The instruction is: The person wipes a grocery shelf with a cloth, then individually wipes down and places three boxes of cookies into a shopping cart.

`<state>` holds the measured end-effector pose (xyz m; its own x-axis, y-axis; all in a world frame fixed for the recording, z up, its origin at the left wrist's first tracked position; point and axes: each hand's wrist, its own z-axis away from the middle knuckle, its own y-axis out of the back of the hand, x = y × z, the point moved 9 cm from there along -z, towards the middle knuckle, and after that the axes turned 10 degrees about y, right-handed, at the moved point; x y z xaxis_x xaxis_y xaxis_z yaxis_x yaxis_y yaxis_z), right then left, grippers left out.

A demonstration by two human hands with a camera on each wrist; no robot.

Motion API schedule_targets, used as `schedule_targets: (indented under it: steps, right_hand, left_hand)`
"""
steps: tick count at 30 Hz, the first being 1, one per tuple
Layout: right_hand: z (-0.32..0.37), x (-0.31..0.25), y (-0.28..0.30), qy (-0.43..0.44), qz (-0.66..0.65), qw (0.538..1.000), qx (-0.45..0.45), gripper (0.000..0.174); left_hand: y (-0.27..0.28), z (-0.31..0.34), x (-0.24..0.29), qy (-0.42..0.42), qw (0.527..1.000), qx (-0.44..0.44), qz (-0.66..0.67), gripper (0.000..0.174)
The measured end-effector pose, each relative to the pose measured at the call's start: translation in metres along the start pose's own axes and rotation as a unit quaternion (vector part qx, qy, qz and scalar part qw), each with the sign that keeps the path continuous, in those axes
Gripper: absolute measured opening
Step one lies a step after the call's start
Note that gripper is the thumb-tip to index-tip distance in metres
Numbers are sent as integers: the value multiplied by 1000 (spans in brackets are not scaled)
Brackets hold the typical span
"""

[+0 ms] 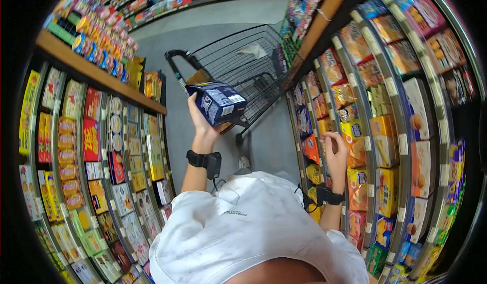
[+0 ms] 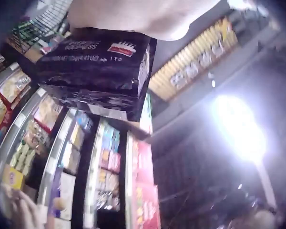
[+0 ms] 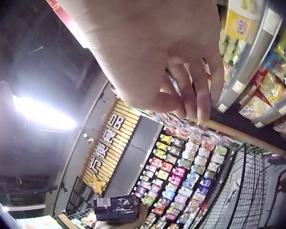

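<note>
A dark blue box point(image 1: 218, 101) with an open cardboard flap is held up in the left hand point(image 1: 202, 121), whose thumb lies along its near side. In the left wrist view the same box point(image 2: 95, 71) hangs below the edge of the left hand point(image 2: 143, 16). The right hand point(image 1: 336, 152) is raised near the right-hand shelves with loosely bent fingers and holds nothing. Seen from the right wrist, the right hand's fingers point(image 3: 193, 90) hang loosely, and the box point(image 3: 116, 208) shows farther off in the left hand.
A black wire shopping cart point(image 1: 238, 56) stands ahead with a white sheet point(image 1: 252, 50) in it. Shelves of packaged snacks line the left point(image 1: 91, 147) and right point(image 1: 378, 132) sides. More shelves cross the far end beyond the grey floor point(image 1: 177, 30).
</note>
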<state>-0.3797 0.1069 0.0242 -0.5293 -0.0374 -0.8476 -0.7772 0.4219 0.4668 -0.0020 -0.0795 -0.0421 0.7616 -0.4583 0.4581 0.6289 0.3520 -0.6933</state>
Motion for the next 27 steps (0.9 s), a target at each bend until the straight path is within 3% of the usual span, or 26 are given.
schedule_targets:
  steps: [2, 3, 6, 9, 14, 19, 21, 22, 23, 25, 27]
  right_hand:
    - [-8, -16, 7, -6, -10, 998, -58, 14]
    - [-52, -28, -90, 19, -54, 998, -41, 14]
    - [-78, -48, -126, 65, -35, 989, -132, 14]
    - [-122, -27, -179, 69, -84, 971, -213, 15]
    - [-230, 2, -263, 131, -28, 946, -295, 18]
    - [-343, 83, -390, 172, 7, 918, -358, 21]
    - [-384, 138, -454, 182, 80, 901, -386, 23]
    - [-398, 168, -486, 200, 152, 871, -423, 27]
    - [-407, 217, -517, 117, 173, 868, -451, 33]
    - [-419, 266, -555, 117, 252, 832, -480, 37]
    - [-424, 288, -570, 96, 284, 827, -476, 38]
  left_hand:
    - [13, 23, -20, 4, 998, -5, 56, 47]
    - [26, -17, 72, -38, 999, -22, 27, 47]
    - [56, -6, 68, -53, 997, 8, 62, 39]
    - [65, -4, 74, -70, 994, 68, 55, 39]
    - [68, -20, 70, -51, 991, 116, 41, 36]
    - [62, -50, 58, -27, 984, 168, 52, 35]
    - [48, -60, 59, -25, 974, 214, 63, 36]
    - [46, -67, 59, -33, 969, 233, 77, 37]
    - [43, -68, 59, -37, 961, 266, 73, 39]
    - [29, -78, 57, -36, 948, 301, 96, 41]
    - [25, -84, 56, -39, 939, 328, 94, 42]
